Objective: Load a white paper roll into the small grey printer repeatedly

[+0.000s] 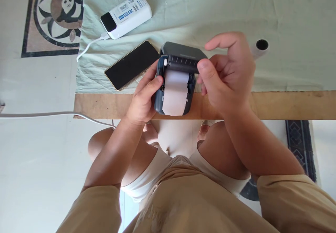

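A small dark portable label printer (157, 103) is held over the table's front edge, its lid (181, 52) lifted. A strip of white paper (175, 98) comes from under the lid and lies over the printer's front. My left hand (144, 98) is closed around the printer's left side, thumb on its edge. At the right end of the lid is my right hand (228, 72), its thumb against the lid's corner and its index finger raised off it. Its other fingers curl behind, partly hidden.
A black phone (132, 64) lies left of the printer on the green cloth (210, 12). Behind it is a white power bank (128, 14) with a cable (89, 45). A white roll with a dark core (261, 45) is at the right. The table has a bare wooden edge (288, 105).
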`<action>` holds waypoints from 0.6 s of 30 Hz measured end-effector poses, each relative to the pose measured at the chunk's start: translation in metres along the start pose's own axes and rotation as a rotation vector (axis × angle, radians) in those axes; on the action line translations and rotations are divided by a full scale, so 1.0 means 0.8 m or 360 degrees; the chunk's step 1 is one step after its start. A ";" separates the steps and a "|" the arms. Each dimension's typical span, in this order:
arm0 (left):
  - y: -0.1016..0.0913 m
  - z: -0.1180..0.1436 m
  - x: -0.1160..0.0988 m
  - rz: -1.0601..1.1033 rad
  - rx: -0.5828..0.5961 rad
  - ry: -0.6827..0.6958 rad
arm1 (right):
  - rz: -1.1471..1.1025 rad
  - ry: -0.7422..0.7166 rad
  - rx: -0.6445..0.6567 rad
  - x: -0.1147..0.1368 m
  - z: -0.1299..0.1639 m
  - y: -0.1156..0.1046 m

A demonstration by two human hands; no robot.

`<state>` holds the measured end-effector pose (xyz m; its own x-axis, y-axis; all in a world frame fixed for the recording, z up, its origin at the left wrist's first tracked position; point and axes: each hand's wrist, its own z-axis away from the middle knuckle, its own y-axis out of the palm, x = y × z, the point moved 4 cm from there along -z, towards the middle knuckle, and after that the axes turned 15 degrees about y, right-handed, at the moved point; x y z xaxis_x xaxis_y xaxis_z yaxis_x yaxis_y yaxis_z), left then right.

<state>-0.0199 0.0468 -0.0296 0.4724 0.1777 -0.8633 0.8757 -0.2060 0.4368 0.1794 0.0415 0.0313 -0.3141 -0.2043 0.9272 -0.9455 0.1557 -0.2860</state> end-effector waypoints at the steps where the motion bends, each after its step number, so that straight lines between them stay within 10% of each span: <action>1: -0.001 0.001 0.000 -0.0042 0.0018 -0.0008 | -0.0093 0.0018 -0.0043 0.003 -0.001 0.002; 8: 0.003 0.007 -0.009 -0.0199 0.0159 0.0189 | 0.0492 -0.0221 -0.0069 0.009 0.006 0.007; 12: -0.003 0.011 -0.010 -0.0369 0.0295 0.0104 | 0.1054 0.0028 0.0385 0.011 0.012 0.011; 18: 0.000 0.018 -0.003 -0.0192 0.0182 -0.0173 | 0.0545 0.0380 0.0633 0.037 0.013 -0.023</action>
<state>-0.0224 0.0324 -0.0312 0.3457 0.1039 -0.9326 0.9053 -0.2984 0.3023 0.1864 0.0226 0.0612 -0.6233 0.0247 0.7816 -0.7676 -0.2101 -0.6055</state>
